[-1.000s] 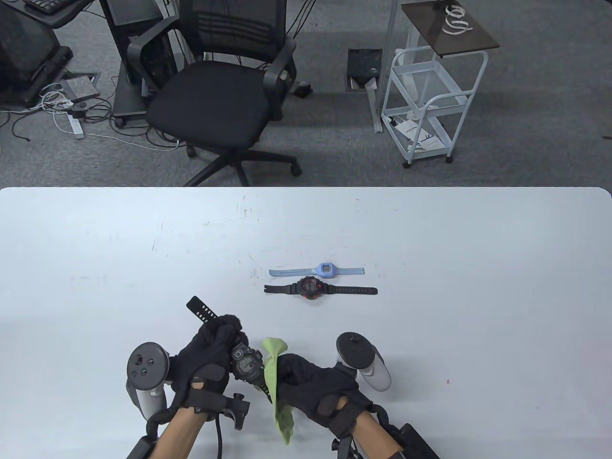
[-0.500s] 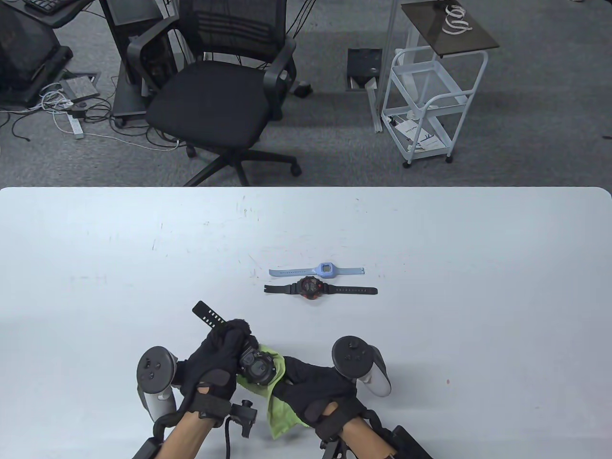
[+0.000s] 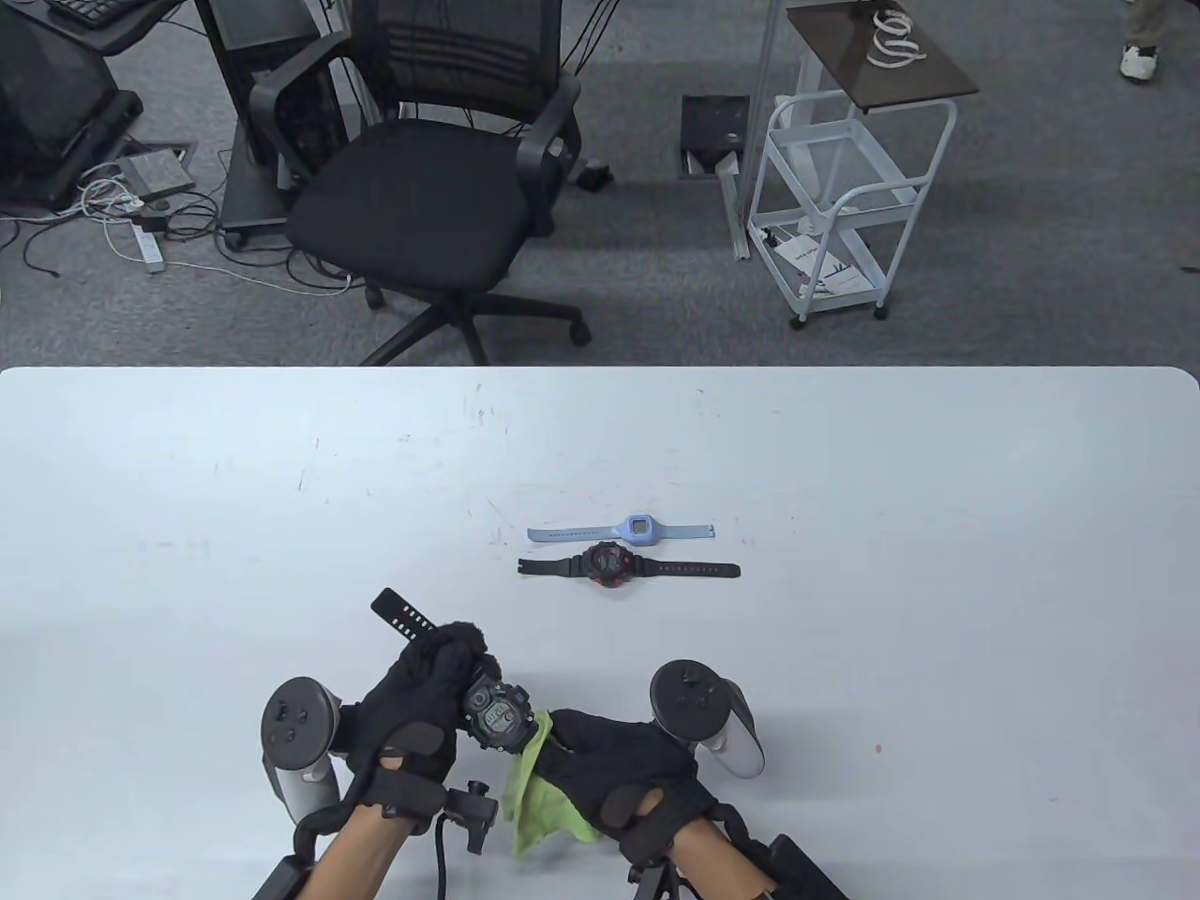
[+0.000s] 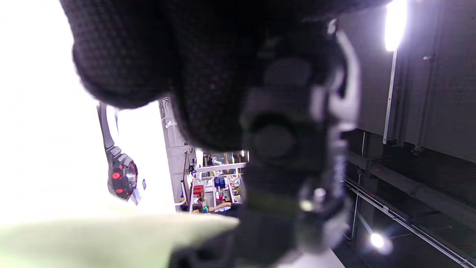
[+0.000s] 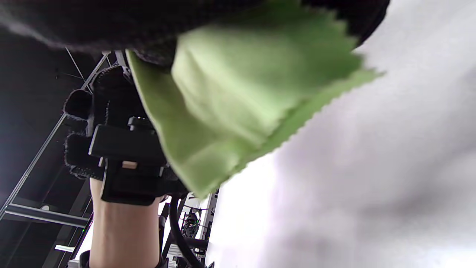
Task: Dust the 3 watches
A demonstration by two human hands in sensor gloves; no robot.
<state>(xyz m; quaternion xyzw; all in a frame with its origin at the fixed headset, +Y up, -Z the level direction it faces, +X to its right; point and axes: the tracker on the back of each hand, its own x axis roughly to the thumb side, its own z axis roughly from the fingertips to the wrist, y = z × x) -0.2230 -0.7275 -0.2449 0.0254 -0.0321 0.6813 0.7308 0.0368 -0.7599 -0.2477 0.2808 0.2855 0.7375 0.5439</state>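
Observation:
My left hand [image 3: 441, 684] grips a black digital watch [image 3: 495, 711] near the table's front edge, face up, its strap [image 3: 401, 612] sticking out past my fingers to the upper left. My right hand [image 3: 600, 759] holds a green cloth [image 3: 532, 792] bunched just below and right of the watch face. In the right wrist view the green cloth [image 5: 230, 96] hangs from my fingers. The left wrist view is filled by the held watch [image 4: 290, 149], blurred. A light blue watch [image 3: 626, 531] and a black-and-red watch [image 3: 619, 566] lie flat mid-table, side by side.
The white table [image 3: 937, 562] stretches wide on both sides of the watches. Beyond its far edge stand a black office chair [image 3: 422, 187] and a white wire cart [image 3: 844, 206].
The cloth went from hanging beside the watch to under it, then slid down and right off it. My left hand tilted the watch slightly and shifted a little left.

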